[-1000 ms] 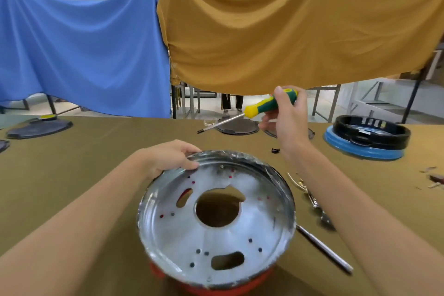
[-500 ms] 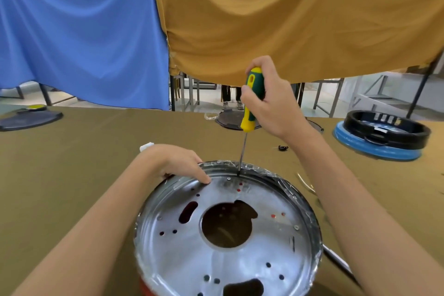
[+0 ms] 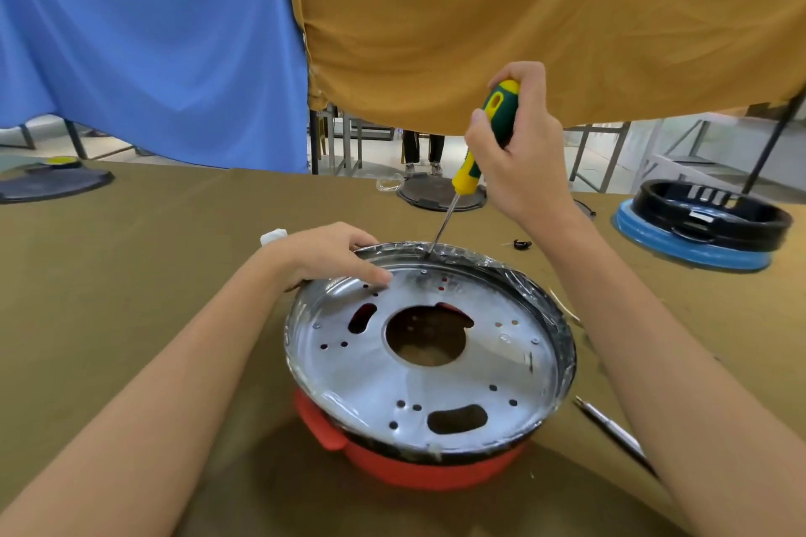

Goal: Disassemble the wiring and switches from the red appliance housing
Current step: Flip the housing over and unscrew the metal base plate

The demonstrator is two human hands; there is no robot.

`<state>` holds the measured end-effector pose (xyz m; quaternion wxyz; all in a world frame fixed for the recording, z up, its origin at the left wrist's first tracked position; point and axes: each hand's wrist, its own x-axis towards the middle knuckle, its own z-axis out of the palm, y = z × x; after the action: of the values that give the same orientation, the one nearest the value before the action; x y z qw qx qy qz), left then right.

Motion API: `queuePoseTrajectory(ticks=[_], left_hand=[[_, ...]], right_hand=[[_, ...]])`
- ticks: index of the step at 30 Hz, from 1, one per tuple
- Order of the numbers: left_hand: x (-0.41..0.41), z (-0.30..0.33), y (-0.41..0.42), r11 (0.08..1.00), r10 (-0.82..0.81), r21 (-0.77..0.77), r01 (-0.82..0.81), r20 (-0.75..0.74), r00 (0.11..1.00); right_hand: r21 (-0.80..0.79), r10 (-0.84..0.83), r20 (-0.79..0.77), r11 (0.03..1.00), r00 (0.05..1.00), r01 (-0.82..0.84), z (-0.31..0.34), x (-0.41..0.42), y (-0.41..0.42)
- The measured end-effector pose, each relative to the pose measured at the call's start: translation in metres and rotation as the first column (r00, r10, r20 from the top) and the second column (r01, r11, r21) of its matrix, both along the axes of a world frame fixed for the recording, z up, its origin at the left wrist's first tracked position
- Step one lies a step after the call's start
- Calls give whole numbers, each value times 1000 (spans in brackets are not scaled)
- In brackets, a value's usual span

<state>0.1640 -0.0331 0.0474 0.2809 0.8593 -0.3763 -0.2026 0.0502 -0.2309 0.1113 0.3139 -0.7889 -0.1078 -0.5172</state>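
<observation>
The red appliance housing (image 3: 418, 471) stands on the table in front of me, with a round silver metal plate (image 3: 370, 379) full of holes and slots set in its top. My left hand (image 3: 325, 255) rests on the plate's far left rim, fingers laid over the edge. My right hand (image 3: 517, 157) grips a green and yellow screwdriver (image 3: 471, 170) almost upright. Its tip touches the plate near the far rim. No wires or switches show; the plate hides the inside.
A black ring on a blue base (image 3: 702, 222) stands at the right. Dark round lids lie at the far middle (image 3: 436, 194) and far left (image 3: 52, 183). A metal tool (image 3: 610, 432) lies under my right forearm. A small black part (image 3: 522, 244) and a white piece (image 3: 273, 236) lie nearby.
My right hand swung the screwdriver from pointing left to nearly upright and set its tip on the plate's far rim. My view moved closer to the housing. The left hand stayed on the rim.
</observation>
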Motion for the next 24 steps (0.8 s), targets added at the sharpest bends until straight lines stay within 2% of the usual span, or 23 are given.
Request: queuePoseTrajectory(ticks=[10, 16, 24], left_hand=[[1, -10, 1, 1000, 31, 0, -31, -1, 1000], [1, -12, 1, 999, -11, -38, 12, 25, 1000], [0, -12, 1, 999, -18, -46, 18, 5, 1000]], right_hand=[[-5, 40, -36, 999, 999, -41, -6, 4, -3], [-27, 30, -77, 999, 997, -32, -13, 8, -6], [-18, 41, -54, 999, 998, -42, -14, 10, -7]])
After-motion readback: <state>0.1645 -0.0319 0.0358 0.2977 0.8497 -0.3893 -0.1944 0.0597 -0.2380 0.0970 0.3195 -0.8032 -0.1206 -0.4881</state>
